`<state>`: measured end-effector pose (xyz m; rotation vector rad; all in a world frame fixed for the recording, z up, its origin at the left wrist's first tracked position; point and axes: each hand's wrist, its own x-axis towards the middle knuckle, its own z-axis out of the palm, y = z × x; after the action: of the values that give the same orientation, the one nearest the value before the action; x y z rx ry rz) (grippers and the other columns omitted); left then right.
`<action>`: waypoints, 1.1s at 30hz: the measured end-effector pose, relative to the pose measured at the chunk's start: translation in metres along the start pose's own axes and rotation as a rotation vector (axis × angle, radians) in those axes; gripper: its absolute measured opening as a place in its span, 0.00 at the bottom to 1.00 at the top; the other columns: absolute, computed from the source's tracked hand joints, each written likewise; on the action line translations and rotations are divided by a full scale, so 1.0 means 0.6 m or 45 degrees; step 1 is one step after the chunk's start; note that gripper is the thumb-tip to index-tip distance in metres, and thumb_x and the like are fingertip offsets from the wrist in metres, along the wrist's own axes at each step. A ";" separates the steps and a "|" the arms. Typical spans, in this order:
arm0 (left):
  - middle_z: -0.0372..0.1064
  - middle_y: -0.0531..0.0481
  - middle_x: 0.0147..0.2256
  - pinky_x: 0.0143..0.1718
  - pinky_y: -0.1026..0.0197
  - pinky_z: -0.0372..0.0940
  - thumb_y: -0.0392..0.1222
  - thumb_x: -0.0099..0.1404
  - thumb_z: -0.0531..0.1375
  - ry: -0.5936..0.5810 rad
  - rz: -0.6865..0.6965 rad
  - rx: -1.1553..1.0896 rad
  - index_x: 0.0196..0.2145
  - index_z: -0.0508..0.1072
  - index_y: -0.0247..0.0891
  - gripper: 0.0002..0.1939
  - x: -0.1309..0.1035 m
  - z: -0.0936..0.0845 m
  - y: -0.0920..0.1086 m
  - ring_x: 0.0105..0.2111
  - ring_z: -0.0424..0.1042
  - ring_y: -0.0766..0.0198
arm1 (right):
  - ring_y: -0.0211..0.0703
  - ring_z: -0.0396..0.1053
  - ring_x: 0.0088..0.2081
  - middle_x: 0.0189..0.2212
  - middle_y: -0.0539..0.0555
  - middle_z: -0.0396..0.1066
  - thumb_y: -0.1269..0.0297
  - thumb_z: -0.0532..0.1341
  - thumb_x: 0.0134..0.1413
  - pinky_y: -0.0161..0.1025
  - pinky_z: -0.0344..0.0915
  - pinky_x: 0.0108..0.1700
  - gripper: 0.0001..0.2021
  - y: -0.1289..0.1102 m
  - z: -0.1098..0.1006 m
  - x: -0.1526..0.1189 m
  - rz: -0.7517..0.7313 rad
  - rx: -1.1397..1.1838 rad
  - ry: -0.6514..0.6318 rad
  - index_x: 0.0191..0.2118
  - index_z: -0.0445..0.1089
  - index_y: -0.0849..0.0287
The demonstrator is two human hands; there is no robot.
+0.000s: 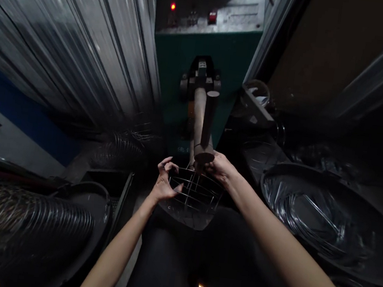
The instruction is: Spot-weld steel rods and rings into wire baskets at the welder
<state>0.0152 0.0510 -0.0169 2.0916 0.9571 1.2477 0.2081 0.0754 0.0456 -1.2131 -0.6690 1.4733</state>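
A round wire rack point(188, 193) of thin crossed metal rods lies beneath the welding machine's upright cylindrical rod point(209, 122). My left hand point(164, 183) curves round the rack's left edge, with a gap between thumb and fingers; the index finger is raised. My right hand point(221, 168) is closed at the rack's far right side, close to the rod's lower end. Its fingertips are partly hidden behind the rod, and their exact hold on the rim cannot be made out.
Ahead stands a green machine point(173, 66) with a lit red lamp point(173, 6) and a red switch point(212, 17). A large dark basin point(367, 272) on the right holds wire pieces. Stacked wire rings point(59, 220) lie at the left. Corrugated metal sheeting point(96, 34) rises at the left.
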 end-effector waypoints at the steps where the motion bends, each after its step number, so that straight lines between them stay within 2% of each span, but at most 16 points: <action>1: 0.59 0.48 0.38 0.47 0.49 0.61 0.39 0.48 0.64 -0.003 0.038 0.000 0.50 0.52 0.39 0.34 -0.001 0.004 0.000 0.41 0.66 0.58 | 0.27 0.50 0.13 0.12 0.42 0.55 0.70 0.64 0.43 0.24 0.41 0.13 0.11 -0.011 -0.004 0.008 0.022 -0.009 -0.001 0.24 0.58 0.59; 5: 0.62 0.45 0.43 0.51 0.43 0.59 0.37 0.49 0.63 -0.052 0.184 0.071 0.57 0.42 0.41 0.43 -0.027 0.006 0.002 0.48 0.65 0.53 | 0.27 0.46 0.12 0.12 0.43 0.54 0.66 0.58 0.52 0.25 0.44 0.14 0.12 -0.057 -0.034 0.018 0.066 -0.039 0.015 0.23 0.56 0.59; 8: 0.59 0.40 0.54 0.59 0.35 0.46 0.42 0.47 0.66 -0.397 0.140 0.165 0.60 0.45 0.43 0.48 -0.058 -0.025 0.014 0.60 0.52 0.45 | 0.26 0.46 0.13 0.14 0.43 0.54 0.63 0.58 0.53 0.25 0.44 0.14 0.11 -0.050 -0.067 -0.026 0.056 -0.060 -0.009 0.24 0.57 0.60; 10: 0.52 0.40 0.60 0.60 0.36 0.45 0.47 0.48 0.67 -0.593 -0.033 0.131 0.61 0.50 0.44 0.46 -0.069 -0.047 0.034 0.63 0.45 0.44 | 0.27 0.49 0.14 0.18 0.44 0.58 0.59 0.59 0.53 0.26 0.45 0.15 0.11 -0.011 -0.076 -0.075 -0.062 -0.167 -0.042 0.28 0.60 0.60; 13: 0.56 0.42 0.59 0.58 0.45 0.53 0.52 0.60 0.58 -0.552 -0.312 -0.079 0.58 0.59 0.43 0.30 -0.063 -0.042 0.086 0.61 0.53 0.50 | 0.35 0.63 0.23 0.26 0.49 0.66 0.58 0.56 0.55 0.32 0.61 0.24 0.09 0.083 -0.053 -0.149 -0.364 -0.563 -0.073 0.35 0.63 0.58; 15: 0.67 0.42 0.50 0.53 0.51 0.60 0.52 0.65 0.52 -0.446 -0.428 -0.214 0.51 0.67 0.40 0.21 -0.053 -0.011 0.124 0.52 0.66 0.55 | 0.43 0.68 0.33 0.31 0.55 0.69 0.63 0.55 0.55 0.39 0.66 0.36 0.06 0.135 -0.026 -0.190 -0.499 -0.885 -0.107 0.37 0.66 0.59; 17: 0.72 0.47 0.35 0.42 0.58 0.65 0.52 0.66 0.50 -0.373 -0.515 -0.285 0.42 0.70 0.38 0.18 -0.049 0.021 0.155 0.36 0.71 0.61 | 0.46 0.69 0.37 0.34 0.58 0.70 0.67 0.54 0.55 0.41 0.65 0.41 0.07 0.156 -0.016 -0.225 -0.580 -1.142 -0.280 0.37 0.68 0.59; 19: 0.67 0.53 0.25 0.31 0.64 0.62 0.52 0.67 0.49 -0.346 -0.558 -0.267 0.36 0.71 0.37 0.17 -0.053 0.032 0.177 0.25 0.66 0.67 | 0.46 0.70 0.35 0.33 0.57 0.71 0.66 0.54 0.57 0.40 0.66 0.39 0.09 0.139 -0.038 -0.257 -0.674 -1.272 -0.451 0.38 0.70 0.57; 20: 0.64 0.54 0.23 0.29 0.65 0.60 0.52 0.67 0.49 -0.352 -0.550 -0.238 0.35 0.71 0.37 0.18 -0.056 0.028 0.186 0.24 0.63 0.68 | 0.45 0.70 0.35 0.33 0.56 0.71 0.64 0.53 0.58 0.40 0.66 0.39 0.10 0.118 -0.059 -0.272 -0.754 -1.305 -0.436 0.40 0.71 0.56; 21: 0.64 0.55 0.23 0.28 0.66 0.58 0.51 0.67 0.49 -0.366 -0.523 -0.207 0.34 0.71 0.37 0.18 -0.059 0.017 0.194 0.24 0.62 0.69 | 0.44 0.70 0.35 0.33 0.56 0.72 0.63 0.52 0.59 0.40 0.66 0.39 0.12 0.092 -0.084 -0.284 -0.842 -1.335 -0.329 0.41 0.72 0.55; 23: 0.64 0.54 0.24 0.27 0.67 0.57 0.51 0.66 0.50 -0.424 -0.449 -0.183 0.32 0.72 0.36 0.18 -0.058 -0.014 0.213 0.25 0.61 0.70 | 0.47 0.68 0.43 0.42 0.58 0.71 0.61 0.52 0.60 0.44 0.65 0.46 0.14 0.035 -0.133 -0.302 -0.990 -1.451 0.039 0.47 0.70 0.54; 24: 0.64 0.54 0.25 0.27 0.67 0.56 0.51 0.66 0.51 -0.464 -0.417 -0.196 0.31 0.73 0.36 0.18 -0.055 -0.030 0.223 0.25 0.61 0.70 | 0.49 0.66 0.46 0.47 0.58 0.69 0.60 0.51 0.60 0.46 0.63 0.48 0.16 0.009 -0.151 -0.308 -1.008 -1.518 0.090 0.51 0.68 0.53; 25: 0.63 0.54 0.24 0.26 0.68 0.56 0.51 0.65 0.52 -0.503 -0.400 -0.221 0.30 0.73 0.36 0.18 -0.051 -0.045 0.234 0.24 0.60 0.71 | 0.49 0.65 0.48 0.49 0.57 0.68 0.60 0.51 0.60 0.48 0.62 0.50 0.18 -0.012 -0.163 -0.311 -0.998 -1.573 0.074 0.54 0.66 0.52; 27: 0.58 0.55 0.21 0.23 0.68 0.53 0.51 0.65 0.53 -0.551 -0.430 -0.284 0.30 0.73 0.35 0.18 -0.040 -0.066 0.252 0.21 0.56 0.72 | 0.48 0.66 0.46 0.47 0.55 0.70 0.60 0.51 0.60 0.46 0.63 0.49 0.20 -0.034 -0.172 -0.314 -0.908 -1.604 -0.098 0.56 0.64 0.51; 29: 0.53 0.57 0.18 0.20 0.69 0.49 0.53 0.64 0.54 -0.548 -0.520 -0.371 0.30 0.72 0.34 0.18 -0.036 -0.071 0.257 0.19 0.52 0.74 | 0.47 0.68 0.41 0.39 0.54 0.73 0.58 0.53 0.59 0.43 0.65 0.45 0.17 -0.029 -0.168 -0.319 -0.811 -1.522 -0.195 0.52 0.69 0.52; 33: 0.42 0.61 0.16 0.17 0.69 0.47 0.56 0.62 0.54 -0.642 -0.798 -0.647 0.30 0.69 0.33 0.20 -0.074 -0.042 0.218 0.15 0.45 0.75 | 0.49 0.71 0.39 0.37 0.54 0.74 0.56 0.55 0.56 0.42 0.66 0.41 0.13 0.036 -0.168 -0.336 -0.602 -1.356 -0.082 0.39 0.75 0.54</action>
<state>0.0181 -0.0624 0.0656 1.4303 0.8451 0.5238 0.2774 -0.1397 0.0601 -1.6054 -1.7740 0.7141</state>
